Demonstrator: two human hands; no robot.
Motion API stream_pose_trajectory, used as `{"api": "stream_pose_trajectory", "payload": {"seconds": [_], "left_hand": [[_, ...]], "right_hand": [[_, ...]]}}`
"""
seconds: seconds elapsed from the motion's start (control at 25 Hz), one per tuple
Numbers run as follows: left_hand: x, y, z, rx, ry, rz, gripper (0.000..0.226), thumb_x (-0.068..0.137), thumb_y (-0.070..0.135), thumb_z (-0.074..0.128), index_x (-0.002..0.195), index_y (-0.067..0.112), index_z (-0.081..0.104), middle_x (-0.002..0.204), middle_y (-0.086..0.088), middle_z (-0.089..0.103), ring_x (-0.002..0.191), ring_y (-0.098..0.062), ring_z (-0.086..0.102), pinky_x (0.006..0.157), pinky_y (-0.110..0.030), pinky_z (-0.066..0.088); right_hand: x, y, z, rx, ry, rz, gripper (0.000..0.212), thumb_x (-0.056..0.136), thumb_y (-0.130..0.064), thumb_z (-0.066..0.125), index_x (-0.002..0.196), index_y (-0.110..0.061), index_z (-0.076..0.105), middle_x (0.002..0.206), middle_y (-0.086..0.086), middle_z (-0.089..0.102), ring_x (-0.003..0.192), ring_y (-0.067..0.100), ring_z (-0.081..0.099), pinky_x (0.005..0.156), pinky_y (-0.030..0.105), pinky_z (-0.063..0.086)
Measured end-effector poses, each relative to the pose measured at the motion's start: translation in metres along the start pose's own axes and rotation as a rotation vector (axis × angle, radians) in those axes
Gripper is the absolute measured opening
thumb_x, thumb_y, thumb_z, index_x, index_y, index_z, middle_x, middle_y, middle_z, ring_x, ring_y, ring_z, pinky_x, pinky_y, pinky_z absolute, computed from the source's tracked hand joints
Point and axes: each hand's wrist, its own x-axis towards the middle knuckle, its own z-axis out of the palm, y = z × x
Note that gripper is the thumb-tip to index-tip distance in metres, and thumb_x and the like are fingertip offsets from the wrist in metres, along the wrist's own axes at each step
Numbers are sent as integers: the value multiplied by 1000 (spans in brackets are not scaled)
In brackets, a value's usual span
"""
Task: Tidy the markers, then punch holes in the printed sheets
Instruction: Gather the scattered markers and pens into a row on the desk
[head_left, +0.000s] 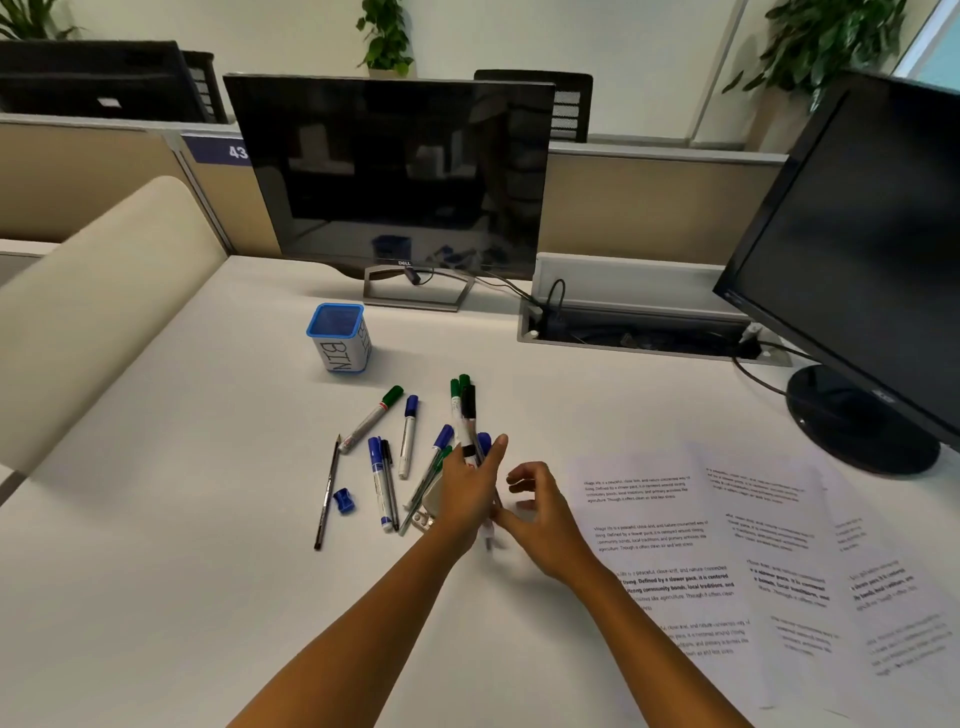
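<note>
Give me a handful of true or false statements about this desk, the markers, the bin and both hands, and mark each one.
1. The left hand grips a bundle of green-, black- and blue-capped markers. True.
2. The blue-rimmed square cup labelled BIN is stuffed with markers. False: no marker shows inside it.
3. The printed white paper sheets lie to the right of the hands. True.
4. The small blue pencil sharpener sits on the sheets. False: it lies on the white desk, between a dark pencil and a blue-capped marker.
5. The right hand holds a hole punch. False: its fingers are loosely curled beside the bundle, with no punch in it.
</note>
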Motion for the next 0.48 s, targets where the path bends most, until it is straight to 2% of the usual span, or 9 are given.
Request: {"api": "stream_pose_trajectory", "payload": {"seconds": [0.08,0.12,0.24,0.36,0.4,0.48], "left_hand": [[-5,-1,5,49,-9,85,26,89,44,69,77,28,52,66,9,55,65,-9,56,67,-26,46],[-9,-1,8,72,-8,127,25,90,42,69,77,28,53,65,10,55,62,-4,57,66,-22,46],[-19,-5,13,115,-5,252,17,90,36,70,81,31,57,68,9,62,66,1,63,64,-15,47],[-27,-11,14,135,-25,425,20,89,37,71,86,21,58,73,5,62,69,-12,61,64,-14,49],[-29,-13,14,156,-28,481,23,87,39,71,87,21,56,75,6,60,69,-13,59,64,-13,49],[-33,-13,13,173,-15,510,24,83,38,74,88,31,53,77,13,58,71,-8,58,66,-11,48]], "right_hand": [[-3,6,0,-37,-97,65,63,79,-26,81,126,-29,38,124,-20,47,109,-1,52,92,15,46],[-4,7,2,-46,-129,86,66,79,-25,81,128,-31,37,125,-20,47,110,0,53,93,18,47],[1,6,15,36,-106,103,53,88,-13,70,131,-25,43,121,-11,58,111,8,59,92,26,53],[3,-2,28,-33,-71,96,33,101,-12,48,134,-12,47,108,-11,59,109,3,60,89,11,47],[3,-4,29,-28,-64,106,31,102,-13,45,133,-9,47,110,-6,60,110,7,60,93,15,48],[0,-5,34,38,-79,144,34,103,-12,42,137,-6,42,125,9,58,119,20,56,106,33,45]]}}
